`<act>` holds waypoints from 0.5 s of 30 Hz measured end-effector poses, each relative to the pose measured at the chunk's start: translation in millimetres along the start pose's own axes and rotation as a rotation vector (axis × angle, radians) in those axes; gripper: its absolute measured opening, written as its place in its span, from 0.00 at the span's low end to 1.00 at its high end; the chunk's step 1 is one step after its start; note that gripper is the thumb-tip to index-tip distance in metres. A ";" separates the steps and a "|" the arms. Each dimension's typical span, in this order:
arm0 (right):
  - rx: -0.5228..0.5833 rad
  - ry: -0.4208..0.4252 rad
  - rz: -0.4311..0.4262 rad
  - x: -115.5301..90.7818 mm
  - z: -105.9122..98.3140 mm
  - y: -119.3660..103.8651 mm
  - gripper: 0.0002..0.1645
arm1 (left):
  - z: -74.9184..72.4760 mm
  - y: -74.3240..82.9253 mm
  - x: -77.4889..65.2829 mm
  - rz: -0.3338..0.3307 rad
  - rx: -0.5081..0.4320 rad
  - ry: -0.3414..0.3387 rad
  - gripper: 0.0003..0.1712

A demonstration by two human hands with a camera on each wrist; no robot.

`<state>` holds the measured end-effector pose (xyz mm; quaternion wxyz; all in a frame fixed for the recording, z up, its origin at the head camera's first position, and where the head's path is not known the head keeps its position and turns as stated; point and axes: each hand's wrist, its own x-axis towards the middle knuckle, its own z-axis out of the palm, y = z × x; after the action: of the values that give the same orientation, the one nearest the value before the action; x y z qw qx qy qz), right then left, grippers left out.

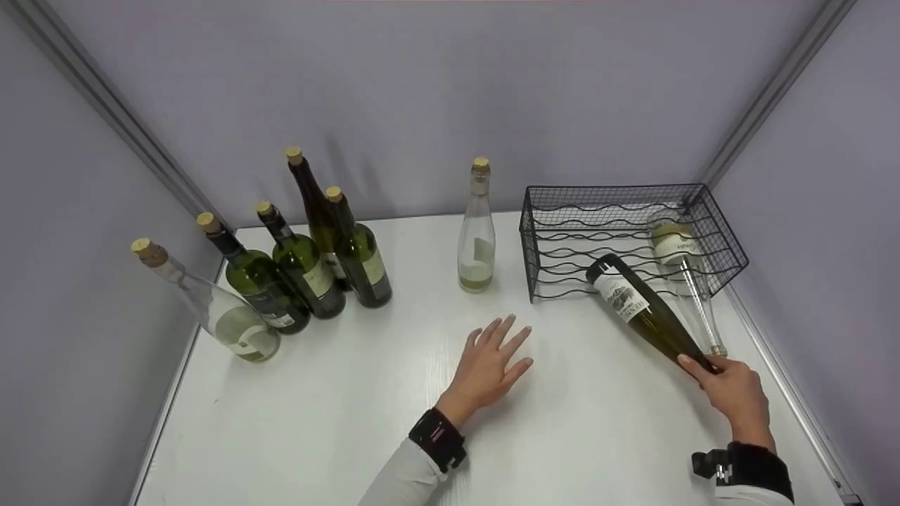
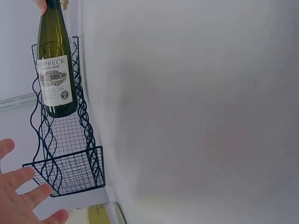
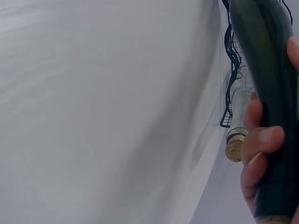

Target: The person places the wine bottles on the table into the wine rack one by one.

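Observation:
My right hand (image 1: 735, 393) grips a dark green wine bottle (image 1: 657, 320) by its neck, the labelled base tilted away toward the black wire rack (image 1: 531, 246). In the right wrist view the fingers (image 3: 264, 140) wrap round the dark neck. The bottle's base overlaps the rack's front edge in the head view. A clear corked bottle (image 1: 692, 295) lies in the rack's right end, its neck sticking out at the front. My left hand (image 1: 489, 365) hovers over the white table with fingers spread, holding nothing; the left wrist view shows its fingers (image 2: 37, 196) apart.
Upright on the table, left of the rack, stands a clear corked bottle (image 1: 477, 246). Several corked bottles cluster at the left, among them a green bottle (image 1: 362, 260) and a clear bottle (image 1: 232, 316). Grey walls border the white table (image 1: 337, 429) at the back and sides.

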<state>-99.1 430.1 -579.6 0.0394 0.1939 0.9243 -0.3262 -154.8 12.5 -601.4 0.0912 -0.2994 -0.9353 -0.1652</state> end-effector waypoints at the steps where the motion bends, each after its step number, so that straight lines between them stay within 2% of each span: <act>1: 0.006 0.006 0.003 0.3 0.2 0.1 0.59 | 0.3 0.6 0.1 0.003 0.001 0.001 0.33; 5: 0.014 0.024 0.009 0.9 1.5 -1.2 0.57 | 1.2 3.0 -0.1 0.011 0.004 0.003 0.33; 9: 0.023 0.006 0.029 1.9 4.1 -4.4 0.57 | 1.0 5.8 1.3 0.012 0.002 -0.012 0.34; 15: 0.134 -0.047 0.070 7.5 13.3 -10.2 0.53 | 2.4 9.8 3.7 0.014 0.005 -0.039 0.34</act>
<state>-110.6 417.1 -585.5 0.0595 0.2204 0.8921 -0.3901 -152.2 22.9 -600.2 0.0750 -0.3087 -0.9352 -0.1564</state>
